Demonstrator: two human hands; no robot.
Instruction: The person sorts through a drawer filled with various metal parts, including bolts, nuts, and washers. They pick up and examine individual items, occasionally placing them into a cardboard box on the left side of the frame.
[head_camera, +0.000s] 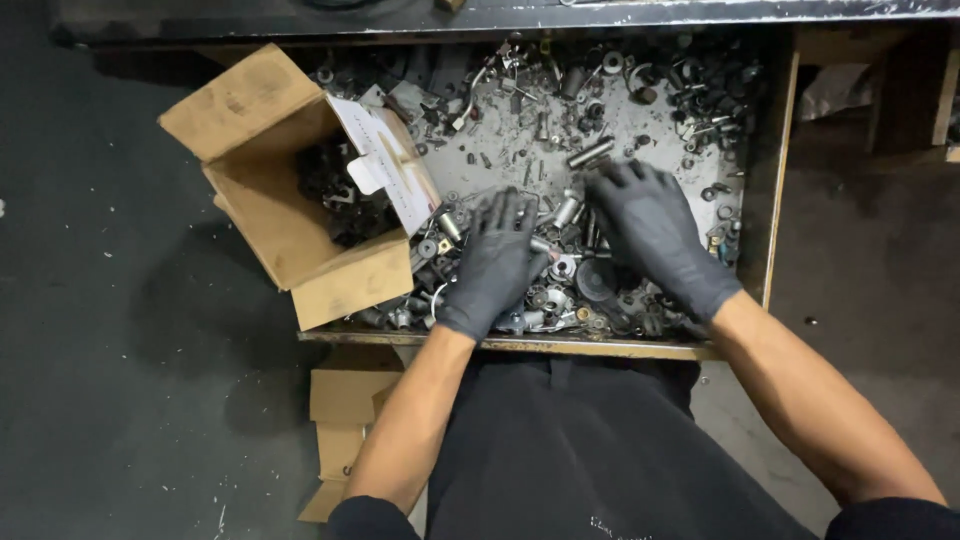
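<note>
Furthest left I see an open cardboard box (300, 190) resting tilted on the drawer's left corner, its flaps splayed and dark metal parts piled inside; a white paper sheet (385, 160) leans on its right flap. Next comes the pulled-out drawer (772, 180), its floor strewn with loose bolts, nuts, washers and fittings.

My left hand (497, 262), in a black glove, lies palm down on the heap near the drawer's front edge, fingers spread and pointing away from me; I cannot tell whether anything is pinched beneath it. Between the hands several short metal cylinders (566, 212) lie in the pile, their long axes running up and slightly right. Above them a longer steel sleeve (590, 153) lies alone on the bare floor, its axis slanting from lower left to upper right.

My right hand (650, 225), gloved too, rests flat with fingers splayed toward the upper left, fingertips just below that sleeve. The hands are near each other, not touching.
</note>
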